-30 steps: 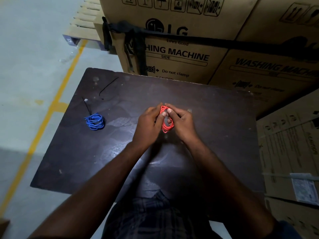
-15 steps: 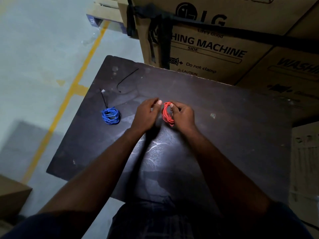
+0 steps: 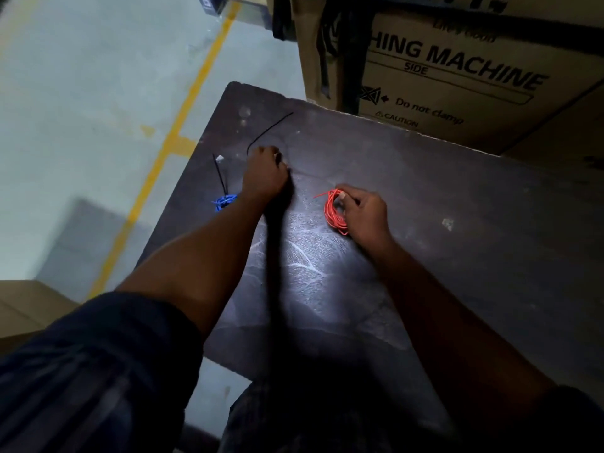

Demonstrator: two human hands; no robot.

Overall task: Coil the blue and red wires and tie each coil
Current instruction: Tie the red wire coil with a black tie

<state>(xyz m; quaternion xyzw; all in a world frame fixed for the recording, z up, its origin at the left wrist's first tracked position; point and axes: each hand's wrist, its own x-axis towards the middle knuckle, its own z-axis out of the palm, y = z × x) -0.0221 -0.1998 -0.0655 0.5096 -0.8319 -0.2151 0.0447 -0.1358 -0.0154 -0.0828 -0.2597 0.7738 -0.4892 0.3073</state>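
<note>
On the far left, a pale floor [image 3: 81,93] crossed by a yellow line [image 3: 183,125] is seen, and a cardboard box [image 3: 23,308] is cut off by the lower left edge. A dark sleeve [image 3: 98,371] fills the near corner.

Next comes the dark table [image 3: 474,250]. Close to its left edge the blue wire coil [image 3: 223,202] is laid, partly hidden behind the left forearm. A black cable tie [image 3: 219,173] is fastened round it, its tail pointing away from the person, and a small white scrap [image 3: 219,157] lies just beside that tail.

A second, loose cable tie [image 3: 269,129] is stretched across the far left part of the table. Its near end is met by the left hand [image 3: 266,174], whose fingers are bent down toward the table. Those fingers are blurred and turned away, so it cannot be told whether the tie is pinched or only touched.

Further right, well apart from the blue coil, the red wire coil [image 3: 334,213] is held on edge against the table, pinched by the thumb and curled fingers of the right hand [image 3: 367,217]. A short loose red end sticks out to the left at the top of the coil.

Beyond the table's far edge a washing machine carton [image 3: 457,80] is stacked, with a black strap [image 3: 346,50] hanging down its left face. A pale speck [image 3: 447,223] is left on the table to the right of the hands.
</note>
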